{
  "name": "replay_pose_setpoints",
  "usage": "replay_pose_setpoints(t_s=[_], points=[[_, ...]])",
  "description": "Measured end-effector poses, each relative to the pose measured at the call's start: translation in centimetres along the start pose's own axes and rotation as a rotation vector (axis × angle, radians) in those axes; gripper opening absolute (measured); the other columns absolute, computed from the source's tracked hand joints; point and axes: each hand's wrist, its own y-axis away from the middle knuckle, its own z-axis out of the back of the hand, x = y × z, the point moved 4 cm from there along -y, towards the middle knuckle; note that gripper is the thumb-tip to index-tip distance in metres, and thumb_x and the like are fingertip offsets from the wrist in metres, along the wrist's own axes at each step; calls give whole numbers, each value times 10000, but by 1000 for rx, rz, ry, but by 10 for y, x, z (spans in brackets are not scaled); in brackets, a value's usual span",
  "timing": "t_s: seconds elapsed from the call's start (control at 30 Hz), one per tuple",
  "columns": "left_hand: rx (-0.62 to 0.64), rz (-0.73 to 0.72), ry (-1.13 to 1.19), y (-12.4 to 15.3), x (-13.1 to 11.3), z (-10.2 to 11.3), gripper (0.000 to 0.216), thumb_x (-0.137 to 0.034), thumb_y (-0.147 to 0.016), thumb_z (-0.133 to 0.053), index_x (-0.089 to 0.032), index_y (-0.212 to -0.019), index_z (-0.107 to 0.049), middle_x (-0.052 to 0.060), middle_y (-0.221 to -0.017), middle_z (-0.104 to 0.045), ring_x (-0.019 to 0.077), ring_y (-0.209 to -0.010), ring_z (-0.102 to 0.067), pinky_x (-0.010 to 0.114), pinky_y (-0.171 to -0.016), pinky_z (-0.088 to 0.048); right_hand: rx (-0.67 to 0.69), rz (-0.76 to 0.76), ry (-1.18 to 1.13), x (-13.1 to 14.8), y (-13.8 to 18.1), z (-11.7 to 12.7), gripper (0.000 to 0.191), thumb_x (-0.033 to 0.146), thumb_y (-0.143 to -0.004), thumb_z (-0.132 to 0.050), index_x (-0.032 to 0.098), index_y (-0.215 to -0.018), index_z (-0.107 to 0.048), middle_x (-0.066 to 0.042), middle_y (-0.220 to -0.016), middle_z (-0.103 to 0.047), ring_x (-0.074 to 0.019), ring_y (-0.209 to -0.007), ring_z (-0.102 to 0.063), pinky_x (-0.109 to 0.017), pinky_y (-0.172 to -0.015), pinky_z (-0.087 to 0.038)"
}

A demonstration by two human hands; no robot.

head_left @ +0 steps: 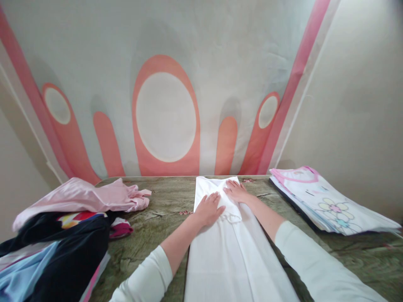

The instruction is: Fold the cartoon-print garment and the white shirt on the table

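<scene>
A long white garment (234, 256) lies stretched lengthwise down the middle of the wood-patterned table (163, 197), folded into a narrow strip. My left hand (209, 208) rests flat on its upper part, fingers spread and pointing away from me. My right hand (236, 191) lies flat beside it, a little farther up, near the garment's top end, with fingers stretched out. Both hands press on the cloth and hold nothing. Both arms wear pale long sleeves.
A loose heap of clothes, pink (85, 197), black (69, 251) and light blue, sits at the left of the table. A stack of folded white garments with a flower print (330, 205) lies at the right. A wall hanging with pink arches is behind the table.
</scene>
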Motion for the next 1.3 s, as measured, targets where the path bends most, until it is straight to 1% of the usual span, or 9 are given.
replay_pose_setpoints(t_s=[0.17,0.33,0.47,0.6,0.77,0.93,1.07,1.17,1.3], points=[[-32,80,-27,-29,26,9,455,-349,-962,-186,-143,-1293,-421,106,-1436,-314,200,-1328,-246,394,-1072,-195,-22,-26,10,-6,-11,5,632,547,-904,-149,204,-1433,-191,-42,-1513,-113,-244,-1373,-86,-487,-1079,-67],[-25,191,-52,-60,63,4,444,-382,-942,-277,-153,-1300,-408,122,-1449,-282,240,-1339,-220,456,-1065,-184,-12,-6,19,-9,-16,4,654,567,-896,-168,199,-1436,-189,-41,-1512,-117,-231,-1373,-92,-454,-1087,-71],[-32,239,-53,-66,85,-2,487,-448,-939,-252,-201,-1345,-359,97,-1461,-265,245,-1345,-208,472,-1063,-171,-10,11,21,-11,-13,0,706,601,-885,-121,175,-1448,-136,-49,-1512,-113,-225,-1373,-94,-438,-1087,-100],[-38,250,-45,-62,94,-8,545,-517,-929,-210,-235,-1388,-290,80,-1471,-243,255,-1348,-195,475,-1056,-176,-29,25,10,-11,-10,-1,728,623,-874,-105,178,-1450,-128,-47,-1512,-108,-228,-1375,-83,-444,-1088,-92],[-46,254,-44,-63,96,-10,605,-569,-910,-199,-226,-1404,-260,86,-1479,-219,275,-1352,-172,465,-1060,-151,-67,20,-5,-11,-9,-1,724,623,-874,-108,183,-1447,-157,-40,-1510,-120,-237,-1375,-84,-453,-1087,-85],[-62,320,-39,-65,100,-11,716,-599,-890,-204,-103,-1405,-230,155,-1477,-183,278,-1356,-153,433,-1069,-146,-104,-10,-36,-14,-10,-1,713,623,-873,-164,188,-1436,-201,-48,-1506,-141,-238,-1372,-103,-444,-1090,-82],[-92,359,-34,-61,101,-4,660,-491,-935,-111,-27,-1388,-230,203,-1469,-164,285,-1359,-137,461,-1071,-123,-232,-44,-117,-20,-9,2,658,572,-898,-179,161,-1400,-290,-83,-1477,-243,-215,-1353,-193,-425,-1093,-111],[-82,281,-14,-60,87,5,587,-407,-951,-107,-43,-1395,-227,171,-1480,-155,257,-1365,-122,445,-1083,-105,-370,-27,-192,-26,-6,6,585,474,-930,-151,140,-1365,-354,-97,-1429,-347,-198,-1321,-275,-395,-1091,-156],[20,38,51,-60,47,12,518,-435,-949,-167,-190,-1382,-314,42,-1480,-223,173,-1354,-189,331,-1079,-181,-447,18,-230,-31,-5,11,538,356,-938,-134,109,-1329,-408,-105,-1388,-408,-191,-1292,-330,-362,-1084,-197]])
